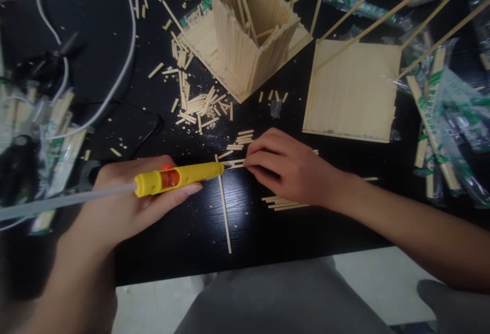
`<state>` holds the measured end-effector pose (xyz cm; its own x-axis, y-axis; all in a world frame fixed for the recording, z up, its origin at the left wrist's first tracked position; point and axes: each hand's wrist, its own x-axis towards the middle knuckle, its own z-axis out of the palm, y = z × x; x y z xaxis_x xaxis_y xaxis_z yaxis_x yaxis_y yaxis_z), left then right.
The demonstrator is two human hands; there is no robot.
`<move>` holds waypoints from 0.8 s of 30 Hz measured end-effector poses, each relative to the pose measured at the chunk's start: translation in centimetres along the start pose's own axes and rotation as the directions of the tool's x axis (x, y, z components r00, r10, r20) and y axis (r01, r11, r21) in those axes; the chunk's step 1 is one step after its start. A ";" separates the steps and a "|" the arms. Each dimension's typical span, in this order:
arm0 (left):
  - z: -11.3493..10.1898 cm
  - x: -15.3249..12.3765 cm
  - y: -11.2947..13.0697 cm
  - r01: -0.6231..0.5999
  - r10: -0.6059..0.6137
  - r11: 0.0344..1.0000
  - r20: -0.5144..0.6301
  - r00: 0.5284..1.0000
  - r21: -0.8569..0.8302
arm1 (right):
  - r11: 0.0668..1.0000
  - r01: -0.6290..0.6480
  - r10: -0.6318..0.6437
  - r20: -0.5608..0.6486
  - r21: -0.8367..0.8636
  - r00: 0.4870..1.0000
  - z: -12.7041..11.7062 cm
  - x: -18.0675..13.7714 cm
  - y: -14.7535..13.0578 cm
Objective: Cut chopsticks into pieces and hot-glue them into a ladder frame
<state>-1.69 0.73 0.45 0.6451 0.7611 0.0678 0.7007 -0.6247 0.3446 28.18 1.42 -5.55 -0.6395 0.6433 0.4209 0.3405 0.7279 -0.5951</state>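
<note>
Head camera: my left hand has its fingers wrapped snugly round a yellow glue pen, its dark tip at two short sticks, whether touching I cannot tell. My right hand pinches the sticks' far ends, fingertips drawn together with almost no gap. They lie on the black desk, just beside the upper part of one long stick. I judge the step in hand to be gluing the short pieces to the long one; the next move calls for a steady pinch and a small, neat bead. The sticks look slim, pale and woody. Beyond, a square-walled box has ribbed sides of upright sticks, and a flat panel shows similar fine grooves. Crinkled clear wrappers lie at the right.
</note>
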 end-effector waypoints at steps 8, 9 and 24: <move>0.3 0.2 0.3 0.008 -0.010 0.999 -0.038 0.999 -0.048 | 1.000 -0.005 0.005 0.000 0.008 1.000 0.1 0.0 0.0; 0.3 0.2 0.3 0.019 -0.021 0.998 -0.036 0.999 -0.059 | 1.000 -0.005 0.005 0.001 0.009 1.000 0.1 0.0 0.0; -0.6 -0.7 0.0 0.134 -0.136 0.989 -0.022 0.990 -0.061 | 1.000 0.005 -0.005 0.001 0.003 1.000 0.0 0.0 0.0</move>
<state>-2.34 0.27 0.95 0.5370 0.8426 0.0407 0.7611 -0.5048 0.4072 28.19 1.47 -5.53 -0.6418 0.6393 0.4236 0.3347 0.7305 -0.5953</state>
